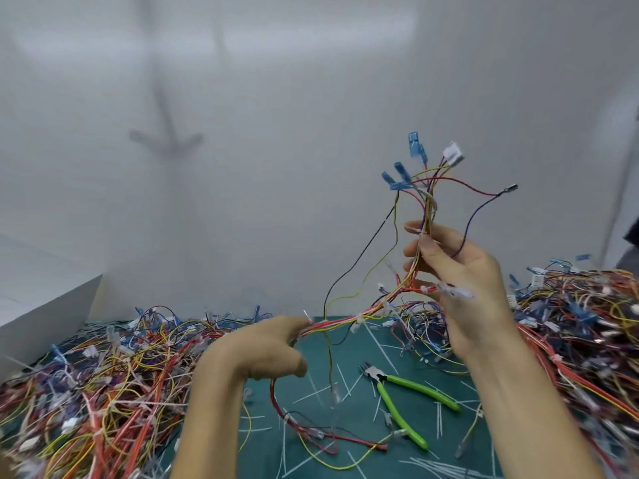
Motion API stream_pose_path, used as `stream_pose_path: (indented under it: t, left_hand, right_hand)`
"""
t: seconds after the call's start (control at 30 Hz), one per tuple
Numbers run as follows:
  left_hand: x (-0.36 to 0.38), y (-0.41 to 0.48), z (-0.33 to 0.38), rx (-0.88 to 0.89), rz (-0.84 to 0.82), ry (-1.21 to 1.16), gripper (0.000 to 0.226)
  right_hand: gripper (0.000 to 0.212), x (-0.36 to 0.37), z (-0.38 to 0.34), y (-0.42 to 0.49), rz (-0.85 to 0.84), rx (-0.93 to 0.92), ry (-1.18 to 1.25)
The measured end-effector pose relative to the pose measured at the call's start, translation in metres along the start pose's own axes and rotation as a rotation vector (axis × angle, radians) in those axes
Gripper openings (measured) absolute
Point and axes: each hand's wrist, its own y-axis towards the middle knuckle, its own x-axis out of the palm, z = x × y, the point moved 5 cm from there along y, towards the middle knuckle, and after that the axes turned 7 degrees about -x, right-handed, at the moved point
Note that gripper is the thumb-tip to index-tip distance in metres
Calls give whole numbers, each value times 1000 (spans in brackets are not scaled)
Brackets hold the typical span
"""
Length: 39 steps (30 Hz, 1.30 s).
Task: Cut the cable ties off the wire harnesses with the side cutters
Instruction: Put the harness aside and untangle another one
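Red, yellow and black wires of one harness [373, 307], gripped at two places. Closes the right hand [460, 281] round the upper stretch, fingers curled about the bundle, and holds it high, blue connectors [413, 145] fanned out clear above. Pinches the lower stretch in the left hand [266, 344], thumb and fingers curled on it, low over the mat [345, 454]. Holds the span between the two grips in a shallow curve, likely to spread the branches and expose the bindings. Shows a white cable tie [359, 319] about midway along, uncut. Leaves the tail dangling below the left hand onto the mat.

Green-handled side cutters [397, 392]: flat on the mat toward the table's front edge, between the two forearms, handles splayed, touched by neither hand. Probably parked within the right hand's reach, ready for the next tie. Around them, white cut ties [313, 394] strewn loose.

Further out, a tangled left heap [86, 382] of harnesses along the table's left edge and a right heap [581, 323] along its right edge, joined thinly at the back. White box [45, 305] at the back left corner, contents hidden from this angle.
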Motion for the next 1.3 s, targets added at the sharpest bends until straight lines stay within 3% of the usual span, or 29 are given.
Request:
stream_pose_path:
  t: [0.1, 0.2, 0.33, 0.47, 0.63, 0.83, 1.07, 1.17, 1.3]
  left_hand:
    - [-18, -17, -7, -89, 107, -110, 77]
    - [-41, -36, -12, -157, 365, -88, 57]
    - [-59, -54, 16, 179, 563, -513, 16]
    - [-57, -61, 60, 455, 577, -776, 19]
    - [-46, -48, 69, 391, 578, -878, 10]
    - [-42, -43, 68, 315, 561, -873, 44]
    - [-49, -48, 57, 184, 830, -775, 17]
    - [-49, -46, 55, 137, 941, -656, 10]
    - [-45, -32, 46, 127, 898, -777, 11]
  right_hand:
    - [20, -4, -5, 0, 71, -102, -79]
    - [18, -2, -6, -1, 74, -158, -113]
    - [10, 8, -6, -4, 65, -224, -227]
    - [5, 25, -2, -14, 24, -250, -405]
    - [12, 43, -8, -32, 66, -409, -698]
    - [14, 56, -13, -42, 43, -625, -1012]
    - [41, 64, 1, -33, -541, -507, -1053]
    - [52, 64, 9, -31, -645, -445, -980]
    - [43, 49, 14, -20, -602, -269, -709]
